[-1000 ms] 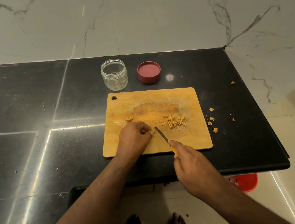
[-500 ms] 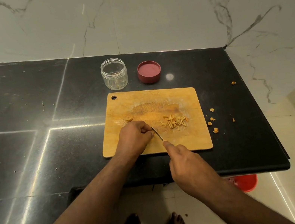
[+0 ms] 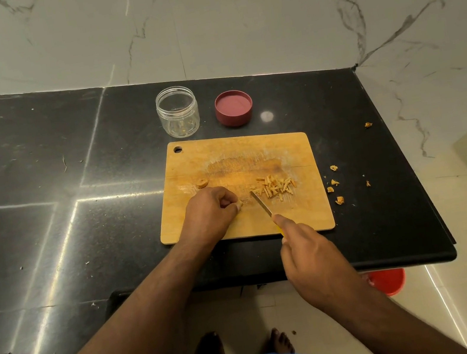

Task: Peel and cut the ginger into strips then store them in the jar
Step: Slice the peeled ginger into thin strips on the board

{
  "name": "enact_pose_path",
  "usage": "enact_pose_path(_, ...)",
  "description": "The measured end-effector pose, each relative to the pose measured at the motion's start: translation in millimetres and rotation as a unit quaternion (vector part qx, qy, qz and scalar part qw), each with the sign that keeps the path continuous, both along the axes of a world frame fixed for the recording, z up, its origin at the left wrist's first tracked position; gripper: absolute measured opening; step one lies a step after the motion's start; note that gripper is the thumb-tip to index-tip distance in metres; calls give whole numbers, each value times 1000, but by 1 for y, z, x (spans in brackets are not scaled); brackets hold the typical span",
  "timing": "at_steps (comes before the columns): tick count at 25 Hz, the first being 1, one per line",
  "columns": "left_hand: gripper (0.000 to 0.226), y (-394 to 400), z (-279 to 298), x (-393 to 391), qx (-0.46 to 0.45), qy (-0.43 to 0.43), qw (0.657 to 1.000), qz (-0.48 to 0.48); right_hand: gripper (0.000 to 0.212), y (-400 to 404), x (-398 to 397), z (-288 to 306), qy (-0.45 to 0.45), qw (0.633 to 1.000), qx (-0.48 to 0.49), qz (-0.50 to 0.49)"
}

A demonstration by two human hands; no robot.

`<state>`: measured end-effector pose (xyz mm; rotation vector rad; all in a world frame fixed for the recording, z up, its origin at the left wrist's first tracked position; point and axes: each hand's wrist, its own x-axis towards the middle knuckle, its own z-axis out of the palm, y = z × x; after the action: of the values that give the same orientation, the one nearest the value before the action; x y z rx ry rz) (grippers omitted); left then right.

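Wooden cutting board set on black stone bench, near edge close to the body, presumably so both forearms reach without stretching. Left hand curled knuckle-up near the board's middle, fingers bunched together and pinching a small ginger piece that pokes out at their right tip. Likely tucked that way to keep the fingertips back from the blade. Right hand wrapped round the yellow handle of the knife, forefinger lying forward along it; blade angled far-left, tip just right of the pinched piece, gap visible, not touching. Looks paused between strokes. Cut strips piled right of the blade, probably pushed there to keep the cutting zone free. One more ginger chunk waiting just beyond the left hand. Peel scraps scattered on the bench off the board's right edge, apart from the strips. Clear jar open and empty beyond the board's far-left corner, red lid upturned beside it on the right, ready for loading. Storage not started.
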<state>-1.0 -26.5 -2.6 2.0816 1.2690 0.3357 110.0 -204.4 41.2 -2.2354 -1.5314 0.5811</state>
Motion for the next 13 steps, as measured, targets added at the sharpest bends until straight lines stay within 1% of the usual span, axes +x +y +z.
enact_pose_path(3,13,0,-2,0,1,0,1000,5,51,3,-1,2,2,1000,-1,21)
enact_pose_path(8,9,0,-2,-1,-1,-2,1000,0,51,7,-5,5,10,1000,13,26)
enact_pose_path(11,6,-1,-1,-1,-5,-7,1000,0,45,10,2,4,-31,996,75,39)
enact_pose_path(13,6,-1,-1,-1,-5,-7,1000,-4,47,11,8,7,-33,998,51,34)
